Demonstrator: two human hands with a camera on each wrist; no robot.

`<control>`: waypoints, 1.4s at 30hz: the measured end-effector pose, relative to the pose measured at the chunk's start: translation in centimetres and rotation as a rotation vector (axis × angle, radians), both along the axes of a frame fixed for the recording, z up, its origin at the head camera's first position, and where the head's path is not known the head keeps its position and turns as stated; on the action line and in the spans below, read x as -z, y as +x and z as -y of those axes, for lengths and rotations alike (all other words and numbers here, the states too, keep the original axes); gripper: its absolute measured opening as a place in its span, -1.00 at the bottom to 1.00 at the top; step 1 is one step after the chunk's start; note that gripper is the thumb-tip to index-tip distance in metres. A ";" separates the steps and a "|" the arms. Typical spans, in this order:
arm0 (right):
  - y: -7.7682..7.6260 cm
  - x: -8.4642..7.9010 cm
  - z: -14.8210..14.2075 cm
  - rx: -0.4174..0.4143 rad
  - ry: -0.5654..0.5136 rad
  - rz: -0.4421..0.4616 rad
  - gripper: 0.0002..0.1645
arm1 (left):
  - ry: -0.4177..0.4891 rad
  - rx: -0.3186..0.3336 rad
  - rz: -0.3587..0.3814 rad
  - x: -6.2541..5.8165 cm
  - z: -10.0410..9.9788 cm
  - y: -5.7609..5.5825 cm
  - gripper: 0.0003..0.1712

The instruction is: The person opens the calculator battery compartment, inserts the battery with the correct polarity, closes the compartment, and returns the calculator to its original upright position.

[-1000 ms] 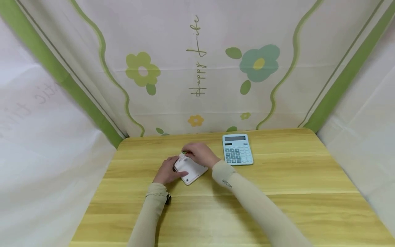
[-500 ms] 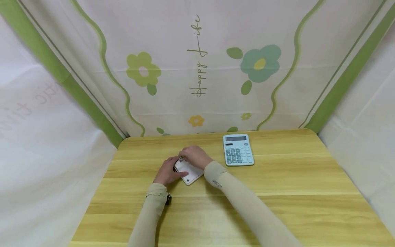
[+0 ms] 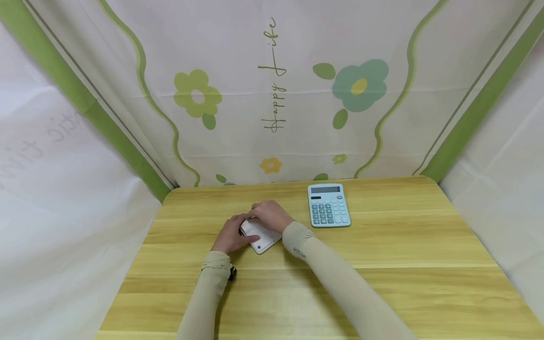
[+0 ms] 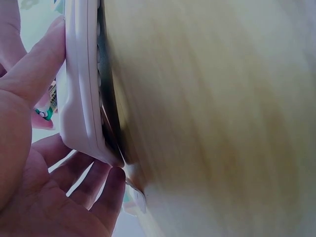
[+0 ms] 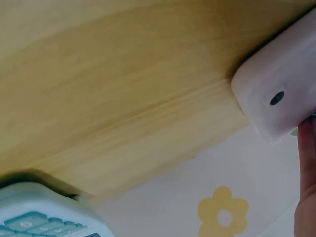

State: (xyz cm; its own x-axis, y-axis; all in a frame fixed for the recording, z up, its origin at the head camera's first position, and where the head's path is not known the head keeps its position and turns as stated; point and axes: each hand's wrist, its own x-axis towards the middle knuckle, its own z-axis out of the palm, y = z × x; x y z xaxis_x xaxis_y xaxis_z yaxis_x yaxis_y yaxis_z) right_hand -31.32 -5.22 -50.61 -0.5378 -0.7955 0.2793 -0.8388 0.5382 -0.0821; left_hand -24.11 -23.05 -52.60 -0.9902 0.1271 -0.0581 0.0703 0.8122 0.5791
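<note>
Left fingers [image 4: 111, 195] wide around pale device [image 4: 79, 113]

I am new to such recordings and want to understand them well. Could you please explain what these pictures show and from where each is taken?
There is no robot: a person works with bare hands. The wide pictures come from a camera on the head; the close ones, from one on each wrist. On the wooden table lies a light-blue calculator. To its left, the left hand grips a pale, flat device. The right hand, over that device, holds a small, partly green thing, too hidden to name.
</note>
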 end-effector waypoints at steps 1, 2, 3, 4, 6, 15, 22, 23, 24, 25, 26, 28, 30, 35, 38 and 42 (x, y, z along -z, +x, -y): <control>0.0 0.1 0.0 -0.003 -0.009 -0.002 -0.76 | 0.003 -0.001 -0.001 0.0 0.0 0.0 -0.05; 0.0 0.2 0.0 -0.003 -0.014 -0.007 -0.77 | 0.004 -0.001 -0.001 0.0 0.0 0.0 -0.05; 0.0 0.3 0.0 -0.001 -0.020 -0.008 -0.78 | 0.006 -0.001 0.000 -0.1 0.0 0.0 -0.05; 0.0 0.3 0.1 0.006 -0.026 -0.008 -0.78 | 0.008 -0.001 0.002 -0.1 0.0 0.0 -0.06; 0.1 0.5 0.3 0.035 -0.036 0.000 -0.79 | 0.014 -0.002 0.002 -0.1 0.0 0.1 -0.06; 0.7 0.8 1.3 0.283 -0.146 0.208 -0.83 | 0.008 -0.026 0.025 -0.3 -0.3 0.2 -0.04; 0.9 0.4 1.8 0.421 -0.249 0.438 -0.87 | 0.000 -0.038 0.016 -0.3 -0.4 0.3 -0.01; 0.9 0.4 1.8 0.436 -0.261 0.470 -0.87 | -0.002 -0.037 0.015 -0.3 -0.4 0.3 -0.01; 0.8 0.3 1.9 0.451 -0.271 0.499 -0.87 | -0.002 -0.037 0.015 -0.4 -0.4 0.3 -0.01; 0.8 0.2 1.9 0.460 -0.281 0.530 -0.87 | -0.002 -0.038 0.016 -0.4 -0.4 0.3 0.00; 0.7 0.2 1.9 0.471 -0.286 0.555 -0.87 | -0.002 -0.037 0.017 -0.5 -0.5 0.3 0.00; 0.6 0.0 1.9 0.492 -0.306 0.606 -0.88 | -0.002 -0.035 0.018 -0.6 -0.5 0.3 0.00; 0.7 0.0 1.9 0.506 -0.320 0.641 -0.89 | -0.002 -0.036 0.022 -0.6 -0.4 0.5 0.00; 0.7 0.1 1.9 0.523 -0.350 0.667 -0.89 | -0.001 -0.033 0.016 -0.6 -0.5 0.4 -0.02; 0.8 0.0 2.0 0.528 -0.340 0.650 -0.87 | 0.001 -0.027 0.005 -0.6 -0.6 0.4 -0.03; 0.9 0.0 1.9 0.517 -0.344 0.623 -0.87 | 0.005 -0.027 0.001 -0.7 -0.7 0.4 -0.03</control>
